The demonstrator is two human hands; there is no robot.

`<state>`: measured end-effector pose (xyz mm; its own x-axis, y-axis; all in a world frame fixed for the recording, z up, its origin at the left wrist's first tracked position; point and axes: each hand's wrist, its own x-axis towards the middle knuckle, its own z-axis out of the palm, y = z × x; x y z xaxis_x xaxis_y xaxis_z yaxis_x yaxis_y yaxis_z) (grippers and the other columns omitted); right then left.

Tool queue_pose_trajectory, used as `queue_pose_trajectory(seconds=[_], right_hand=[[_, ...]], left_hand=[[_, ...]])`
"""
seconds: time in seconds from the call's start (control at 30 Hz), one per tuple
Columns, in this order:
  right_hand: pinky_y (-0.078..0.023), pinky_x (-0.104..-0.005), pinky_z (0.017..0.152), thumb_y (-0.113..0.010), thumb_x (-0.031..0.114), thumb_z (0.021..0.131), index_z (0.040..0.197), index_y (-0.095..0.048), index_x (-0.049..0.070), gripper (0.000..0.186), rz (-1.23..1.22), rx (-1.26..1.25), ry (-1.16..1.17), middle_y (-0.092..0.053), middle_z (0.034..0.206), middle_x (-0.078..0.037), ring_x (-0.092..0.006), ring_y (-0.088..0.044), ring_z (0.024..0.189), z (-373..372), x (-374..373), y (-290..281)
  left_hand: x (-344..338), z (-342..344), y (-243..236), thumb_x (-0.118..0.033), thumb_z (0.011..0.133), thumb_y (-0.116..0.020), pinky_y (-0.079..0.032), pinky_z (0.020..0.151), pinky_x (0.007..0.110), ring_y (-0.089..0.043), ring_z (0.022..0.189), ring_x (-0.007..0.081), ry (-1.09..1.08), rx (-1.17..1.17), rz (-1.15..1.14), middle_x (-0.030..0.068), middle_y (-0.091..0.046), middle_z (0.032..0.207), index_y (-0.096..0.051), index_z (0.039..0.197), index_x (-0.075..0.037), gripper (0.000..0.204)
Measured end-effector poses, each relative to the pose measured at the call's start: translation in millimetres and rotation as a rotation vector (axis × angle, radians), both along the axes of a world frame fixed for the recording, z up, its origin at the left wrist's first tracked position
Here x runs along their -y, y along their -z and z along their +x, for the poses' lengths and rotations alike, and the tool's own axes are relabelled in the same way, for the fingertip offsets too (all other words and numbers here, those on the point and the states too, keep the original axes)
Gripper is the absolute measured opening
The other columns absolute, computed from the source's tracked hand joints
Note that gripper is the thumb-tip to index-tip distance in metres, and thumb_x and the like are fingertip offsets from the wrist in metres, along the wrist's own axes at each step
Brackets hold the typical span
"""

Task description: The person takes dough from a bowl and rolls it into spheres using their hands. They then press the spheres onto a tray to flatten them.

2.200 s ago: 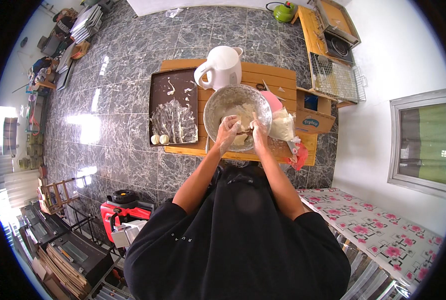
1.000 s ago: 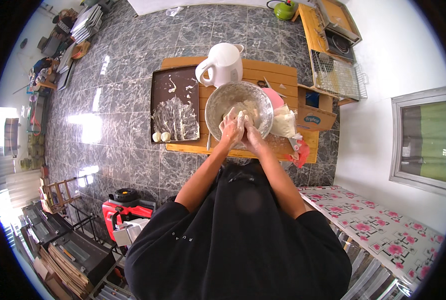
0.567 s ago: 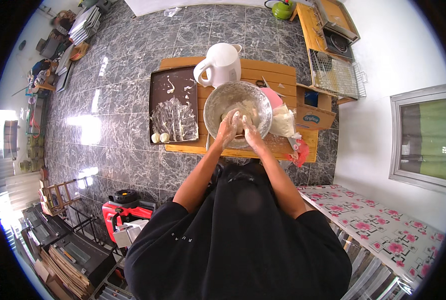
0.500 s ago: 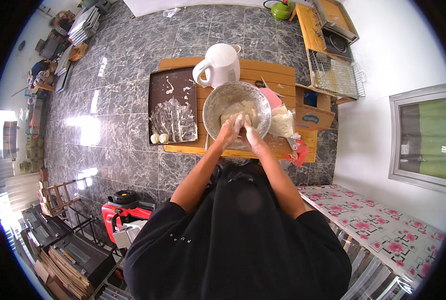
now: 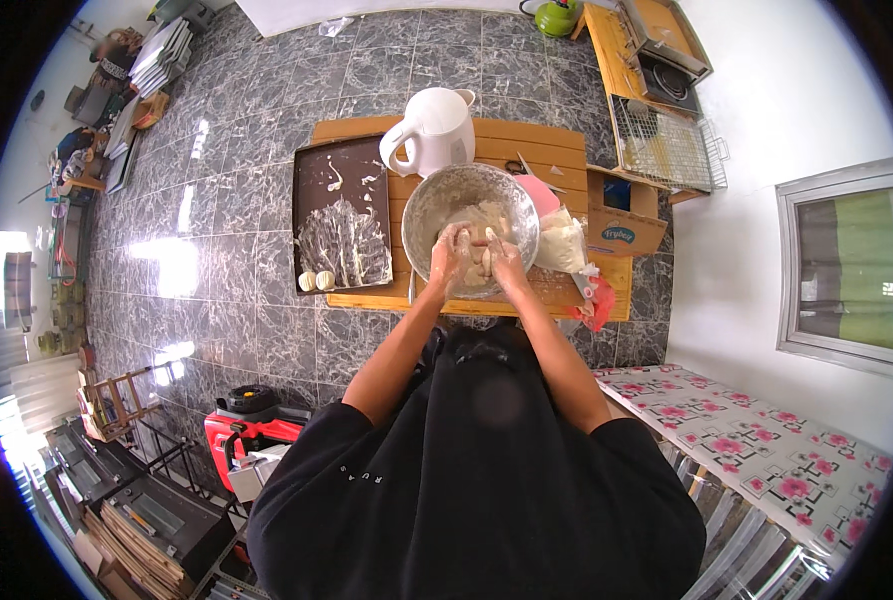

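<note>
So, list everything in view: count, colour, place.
mixing bowl: 1, silver-grey, on table
dough: count unclear, cream, in bowl
baking tray: 1, dark brown, table's left
dough balls: 2, cream, on tray
electric kettle: 1, white, beyond bowl
plastic bag: 1, whitish, bowl's right
wrapper: 1, red, near-right corner
cardboard box: 1, brown, table's right
wooden table: 1, brown, centre
gas cylinder: 1, green, far right
wire basket: 1, grey, far right
window: 1, grey-framed, right wall
floral tabletop: 1, white-pink, near right
machine: 1, red-black, near left
clutter: uncounted, mixed colours, left edge
left hand: 1, floury, in bowl
right hand: 1, floury, in bowl
</note>
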<state>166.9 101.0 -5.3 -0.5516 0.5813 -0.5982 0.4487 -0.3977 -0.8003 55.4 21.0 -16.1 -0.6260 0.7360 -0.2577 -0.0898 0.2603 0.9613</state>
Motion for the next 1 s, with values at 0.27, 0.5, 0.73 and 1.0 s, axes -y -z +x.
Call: queue_pose_trajectory(seconds=[0.27, 0.5, 0.73, 1.0], right_hand=[[-0.014, -0.0348, 0.116, -0.027, 0.049, 0.103, 0.145, -0.039, 0.004, 0.062, -0.149, -0.480, 0.092, -0.024, 0.155, -0.013, -0.0213, -0.023, 0.142, -6.3, 3.4, 51.2], [-0.021, -0.0352, 0.113, -0.023, 0.055, 0.101, 0.151, -0.027, 0.014, 0.065, -0.243, -0.416, 0.169, -0.026, 0.155, -0.009, -0.0201, -0.026, 0.139, -5.6, -7.4, 51.0], [-0.043, -0.0268, 0.088, -0.037, 0.043, 0.103, 0.137, -0.046, 0.007, 0.051, -0.448, -0.529, 0.227, -0.053, 0.126, -0.004, -0.0127, -0.050, 0.112, -9.4, 4.4, 19.6], [-0.039, -0.0321, 0.105, -0.042, 0.036, 0.103, 0.137, -0.046, 0.006, 0.046, -0.353, -0.466, 0.222, -0.052, 0.128, -0.005, -0.0166, -0.052, 0.115, -14.1, 22.8, 30.5]], left_hand=[[-2.1, 3.1, 22.0, -0.027, 0.103, -0.040, -0.046, 0.098, 0.034, -0.057, 0.111, 0.0213, 0.051, 0.390, 0.039, 0.0111, -0.061, 0.116, -0.042, 0.138, 0.003, 0.046], [-3.4, 6.6, 20.3, -0.025, 0.101, -0.042, -0.048, 0.062, 0.028, -0.056, 0.068, 0.0133, 0.146, 0.364, 0.119, 0.0066, -0.060, 0.084, -0.048, 0.124, 0.006, 0.039], [-15.5, -7.2, -0.8, -0.032, 0.100, -0.045, -0.046, 0.052, 0.028, -0.052, 0.057, 0.0153, 0.016, 1.290, 0.335, 0.0023, -0.053, 0.068, -0.055, 0.083, -0.008, 0.031], [-25.9, -22.2, 18.9, -0.031, 0.101, -0.044, -0.058, 0.074, 0.036, -0.064, 0.079, 0.0237, -0.362, 0.832, 0.255, 0.0137, -0.060, 0.093, -0.054, 0.092, -0.002, 0.032]])
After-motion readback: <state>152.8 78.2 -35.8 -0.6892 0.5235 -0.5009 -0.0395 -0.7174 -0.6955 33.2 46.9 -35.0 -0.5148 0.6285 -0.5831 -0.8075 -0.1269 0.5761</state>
